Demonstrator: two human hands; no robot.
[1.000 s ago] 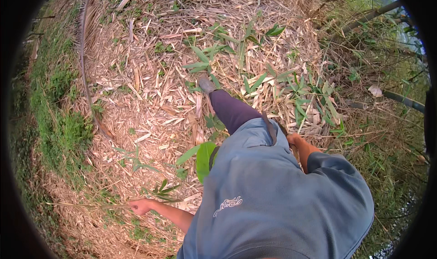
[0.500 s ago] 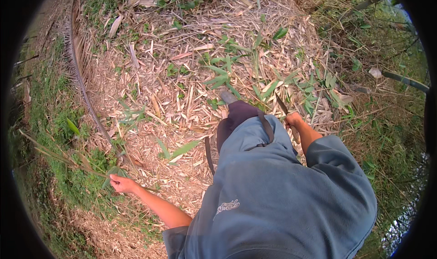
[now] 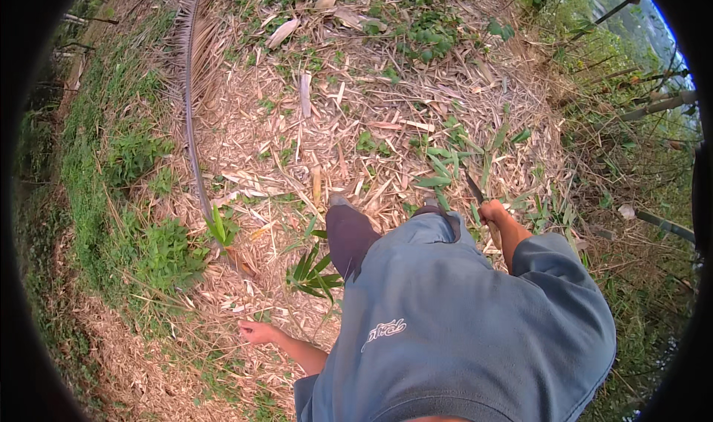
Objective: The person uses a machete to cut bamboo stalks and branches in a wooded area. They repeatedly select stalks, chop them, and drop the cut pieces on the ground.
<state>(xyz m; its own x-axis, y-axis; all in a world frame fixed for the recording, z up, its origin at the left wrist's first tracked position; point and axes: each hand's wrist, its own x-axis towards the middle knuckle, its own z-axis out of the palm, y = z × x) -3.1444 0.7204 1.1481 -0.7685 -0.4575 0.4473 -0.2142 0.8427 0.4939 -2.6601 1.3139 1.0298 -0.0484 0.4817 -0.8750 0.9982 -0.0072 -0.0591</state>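
My right hand (image 3: 503, 220) is closed around the handle of a knife (image 3: 474, 188) with a long dark blade, which points forward and slightly left past my right foot. A pale part of the handle shows below the fist. Out to my left, my left hand (image 3: 257, 332) is closed on a thin branch (image 3: 174, 302). Its fine bare twigs spread leftward and blur into the dry litter. Green bamboo leaves (image 3: 313, 276) hang between this hand and my left leg; whether they belong to the held branch I cannot tell.
A long dry palm frond (image 3: 192, 118) lies on the left, its lower end near a leafy green plant (image 3: 165, 255). Cut bamboo leaves (image 3: 442, 169) lie ahead of my feet on dry litter. Bamboo poles (image 3: 665, 227) and dense brush stand at the right.
My left hand has come inward, nearer my body, still holding the thin branch. My left foot has stepped forward, and the view has shifted left. The knife remains in my right hand.
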